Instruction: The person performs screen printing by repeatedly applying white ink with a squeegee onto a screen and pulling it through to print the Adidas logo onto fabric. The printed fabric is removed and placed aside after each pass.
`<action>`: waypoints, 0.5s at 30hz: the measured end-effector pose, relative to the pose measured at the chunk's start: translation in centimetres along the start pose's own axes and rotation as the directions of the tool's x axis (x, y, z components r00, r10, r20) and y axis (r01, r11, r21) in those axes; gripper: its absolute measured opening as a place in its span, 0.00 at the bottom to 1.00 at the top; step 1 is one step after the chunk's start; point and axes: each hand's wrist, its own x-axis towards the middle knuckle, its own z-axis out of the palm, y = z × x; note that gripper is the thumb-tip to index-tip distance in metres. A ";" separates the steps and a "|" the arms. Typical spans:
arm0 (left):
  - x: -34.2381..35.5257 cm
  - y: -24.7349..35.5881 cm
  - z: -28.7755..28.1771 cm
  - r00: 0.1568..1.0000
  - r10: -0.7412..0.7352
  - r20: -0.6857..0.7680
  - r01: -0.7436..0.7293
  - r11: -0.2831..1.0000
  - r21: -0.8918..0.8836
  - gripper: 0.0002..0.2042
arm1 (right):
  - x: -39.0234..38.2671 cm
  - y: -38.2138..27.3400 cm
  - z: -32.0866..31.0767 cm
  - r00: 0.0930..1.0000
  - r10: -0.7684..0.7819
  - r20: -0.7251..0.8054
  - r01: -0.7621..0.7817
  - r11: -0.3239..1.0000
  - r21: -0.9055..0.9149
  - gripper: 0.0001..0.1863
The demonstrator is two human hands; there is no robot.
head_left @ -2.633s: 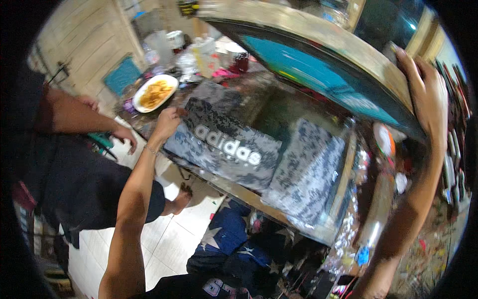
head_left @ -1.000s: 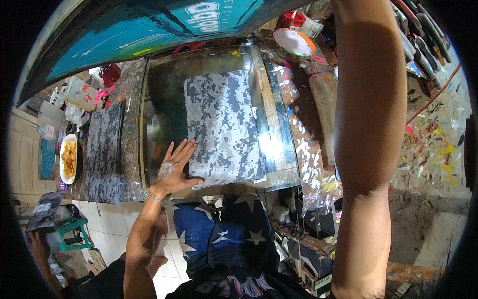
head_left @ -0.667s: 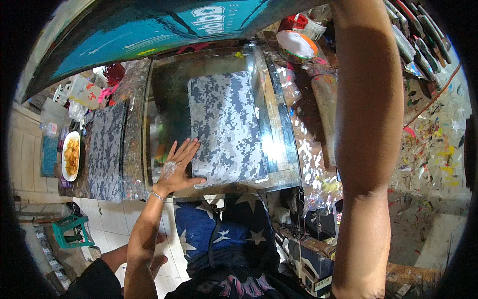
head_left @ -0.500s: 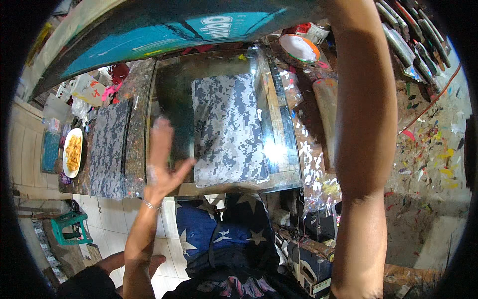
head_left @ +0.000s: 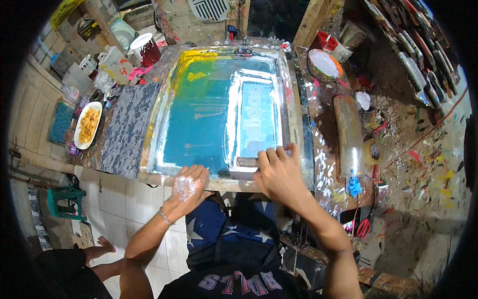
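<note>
A teal printing screen (head_left: 196,127) lies flat on the work table, with yellow ink at its upper left and a white-inked panel with faint lettering on its right. My left hand (head_left: 190,185) is curled over the screen's lower wooden edge, white paint on its back. My right hand (head_left: 276,169) is closed on a squeegee (head_left: 245,162) at the bottom of the white panel. What lies under the screen is hidden. A piece of grey camouflage fabric (head_left: 124,129) lies just left of the screen.
A food plate (head_left: 88,124), paint containers (head_left: 145,50) and a bowl of white ink (head_left: 323,65) surround the screen. A cylinder (head_left: 347,134) and scissors (head_left: 365,224) are at the right; squeegees (head_left: 418,55) stand behind. A green stool (head_left: 67,203) and another person's legs (head_left: 94,269) are at lower left.
The raised screen has come down flat over the fabric. My left hand has moved from the fabric to the screen's edge; my right hand has come down and holds a squeegee.
</note>
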 end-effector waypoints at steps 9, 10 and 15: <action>-0.6 -1.4 4.3 0.996 -0.045 -0.072 0.038 0.995 -0.096 0.25 | 3.2 4.1 2.8 0.976 -0.027 0.215 -0.012 0.984 0.176 0.13; -0.6 -1.4 4.4 0.996 -0.049 -0.071 0.042 0.994 -0.099 0.25 | 2.7 3.9 2.5 0.987 -0.039 0.156 0.010 0.983 0.182 0.13; -0.6 -1.6 4.3 0.997 -0.045 -0.059 0.037 0.991 -0.128 0.24 | -1.4 -0.1 2.1 0.972 -0.054 0.229 0.050 0.998 0.027 0.14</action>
